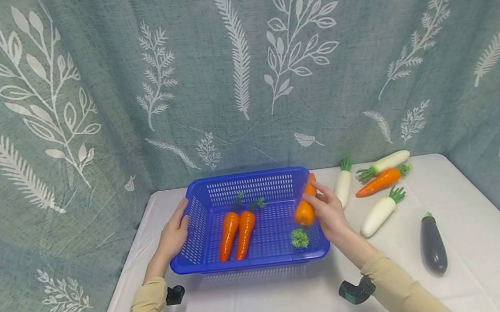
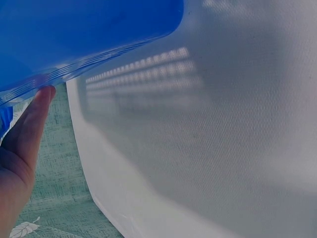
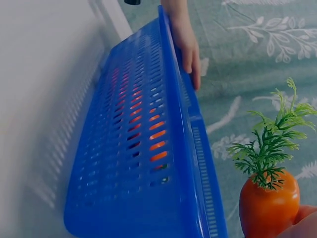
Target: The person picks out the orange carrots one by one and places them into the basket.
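Observation:
In the head view my left hand (image 1: pixel 176 232) is at the left rim of the blue plastic basket (image 1: pixel 251 263). Its straight fingers (image 2: pixel 37 124) touch the outside of that rim in the left wrist view. With my right hand (image 1: pixel 329 213) I grip an orange carrot (image 1: pixel 305 214) over the basket's right side, its tip pointing away and its green leaves (image 1: pixel 300 238) toward me. The leafy end fills the lower right of the right wrist view, with part of a finger beside the carrot (image 3: pixel 270 203). Two more carrots (image 1: pixel 229 236) lie side by side inside the basket, left of its middle.
On the white table (image 1: pixel 270 306), right of the basket, lie several white radishes (image 1: pixel 378 216), another carrot (image 1: pixel 379 182) and a dark eggplant (image 1: pixel 433 246). A green curtain (image 1: pixel 202 78) with white leaf prints hangs behind the table and along its sides.

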Tool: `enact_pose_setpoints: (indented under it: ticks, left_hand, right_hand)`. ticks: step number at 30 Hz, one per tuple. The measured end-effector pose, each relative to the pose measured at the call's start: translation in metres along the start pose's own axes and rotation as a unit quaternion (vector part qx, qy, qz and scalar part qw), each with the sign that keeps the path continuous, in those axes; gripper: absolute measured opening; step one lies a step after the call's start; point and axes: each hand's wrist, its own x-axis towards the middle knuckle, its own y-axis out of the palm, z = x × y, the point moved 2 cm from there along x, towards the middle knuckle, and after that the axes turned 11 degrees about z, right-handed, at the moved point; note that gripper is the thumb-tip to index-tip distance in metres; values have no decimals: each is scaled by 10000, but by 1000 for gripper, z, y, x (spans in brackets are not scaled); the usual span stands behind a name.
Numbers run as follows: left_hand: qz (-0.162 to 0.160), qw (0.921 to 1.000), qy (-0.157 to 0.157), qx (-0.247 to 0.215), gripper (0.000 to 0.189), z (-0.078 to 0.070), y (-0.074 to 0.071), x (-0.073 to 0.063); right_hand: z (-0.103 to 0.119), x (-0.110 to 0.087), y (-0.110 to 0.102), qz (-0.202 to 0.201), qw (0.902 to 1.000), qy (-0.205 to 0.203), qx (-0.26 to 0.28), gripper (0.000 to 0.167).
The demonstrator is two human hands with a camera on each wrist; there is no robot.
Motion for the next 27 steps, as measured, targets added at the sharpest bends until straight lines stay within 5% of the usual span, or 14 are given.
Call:
enact_pose_setpoints:
  ticks: [27]
  left_hand:
    - [24,10000,24,44,48,-2,0,-1]
  right_hand:
    - [-19,12,40,-108,9988,-473,-83,52]
